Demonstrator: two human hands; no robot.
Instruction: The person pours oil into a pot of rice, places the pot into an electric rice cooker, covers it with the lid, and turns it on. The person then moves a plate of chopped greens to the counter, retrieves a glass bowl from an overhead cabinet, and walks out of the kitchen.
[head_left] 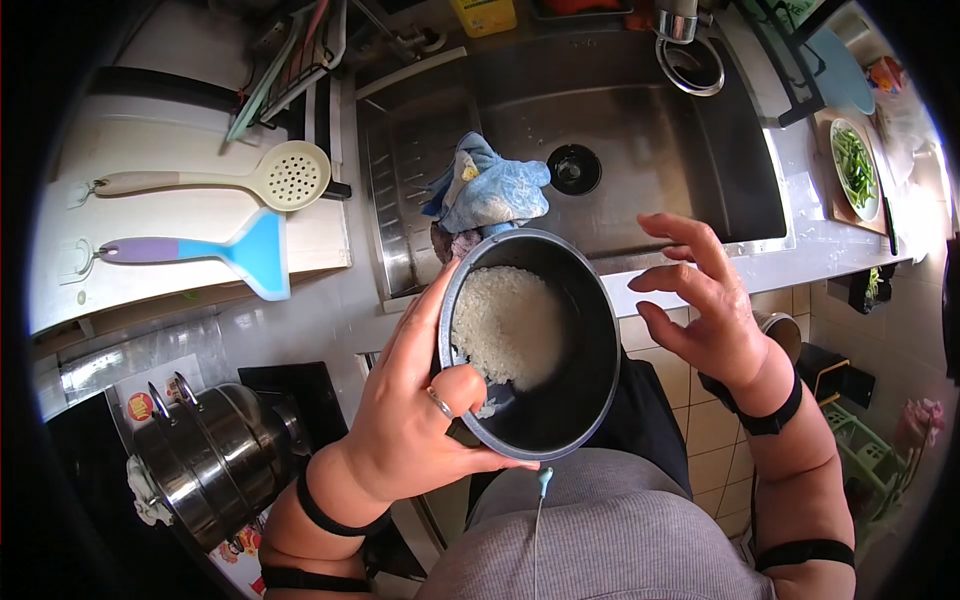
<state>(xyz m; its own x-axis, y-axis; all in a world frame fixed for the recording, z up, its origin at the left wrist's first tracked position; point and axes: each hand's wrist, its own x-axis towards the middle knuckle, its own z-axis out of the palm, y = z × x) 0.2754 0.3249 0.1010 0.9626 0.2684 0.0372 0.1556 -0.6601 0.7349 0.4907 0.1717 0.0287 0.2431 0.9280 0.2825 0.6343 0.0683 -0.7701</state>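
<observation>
My left hand [415, 400] grips a dark, round rice cooker inner pot [590, 340] by its left side, with a finger hooked over the rim. White rice [510, 320] is heaped toward the left inside the pot, and a few grains lie by that finger. The pot is tilted so that its inside faces me. To the right of it, apart from the rim, my right hand [705, 300] hangs in the air with its fingers spread and curved, holding nothing. Just beyond the pot, a blue cloth [495, 185] is draped by the sink.
Behind the pot lies a steel sink [630, 130] with a round drain [575, 170]. A slotted skimmer [295, 175] and a blue spatula [255, 255] hang at left above a steel steamer pot [210, 450]. Cut green vegetables [853, 168] sit on a plate at right, near a knife [890, 225].
</observation>
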